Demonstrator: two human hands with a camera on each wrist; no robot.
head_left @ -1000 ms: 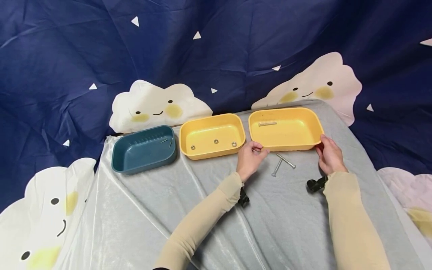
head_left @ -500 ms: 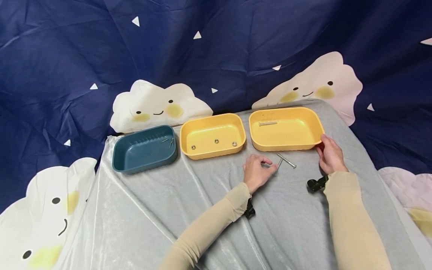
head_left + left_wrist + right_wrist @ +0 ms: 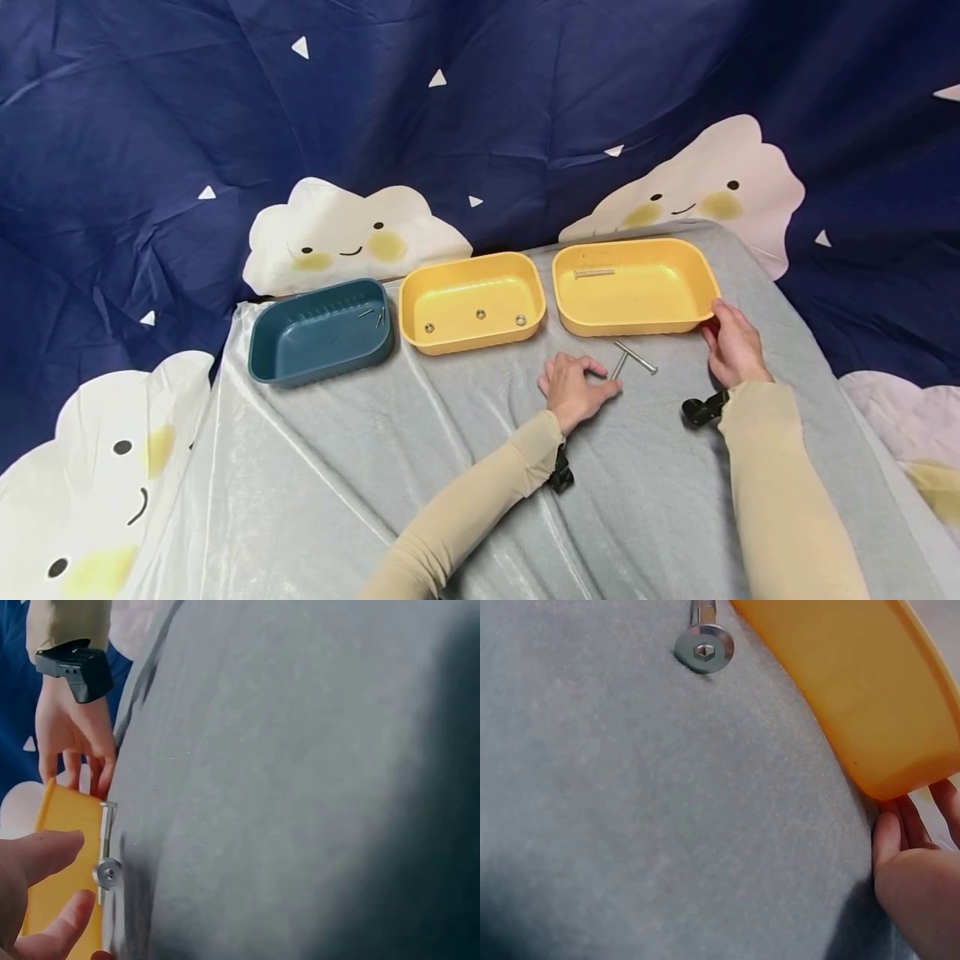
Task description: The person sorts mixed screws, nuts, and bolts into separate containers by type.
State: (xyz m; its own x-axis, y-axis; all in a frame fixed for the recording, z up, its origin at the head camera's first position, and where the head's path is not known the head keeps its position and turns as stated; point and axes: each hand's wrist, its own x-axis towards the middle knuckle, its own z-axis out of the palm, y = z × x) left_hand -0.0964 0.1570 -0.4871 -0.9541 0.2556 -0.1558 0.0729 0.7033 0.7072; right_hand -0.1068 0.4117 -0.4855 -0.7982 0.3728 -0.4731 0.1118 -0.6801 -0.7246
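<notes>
My left hand (image 3: 573, 387) hovers low over the cloth, thumb and forefinger apart, beside two crossed metal bolts. Its fingertips overlap the nearer bolt (image 3: 618, 366) in the head view; the left wrist view shows that bolt's round head (image 3: 109, 874) beyond the gap between finger and thumb. The other bolt (image 3: 637, 357) slants away to the right. At the right yellow bin (image 3: 637, 328), my right hand (image 3: 736, 346) holds the near right corner between thumb and fingers. A third bolt (image 3: 595, 273) lies inside that bin. A hex-socket bolt head (image 3: 705, 650) shows in the right wrist view.
A second yellow bin (image 3: 472, 344) with three nuts stands in the middle. Left of it is a dark blue bin (image 3: 318, 375) with small metal pins (image 3: 365, 313) at its right end. Grey cloth (image 3: 300, 500) with folds covers the table; a blue curtain (image 3: 510, 100) hangs behind.
My left hand has let go of the right yellow bin's near left corner and come down toward me, beside the crossed bolts. The right hand stays at its corner.
</notes>
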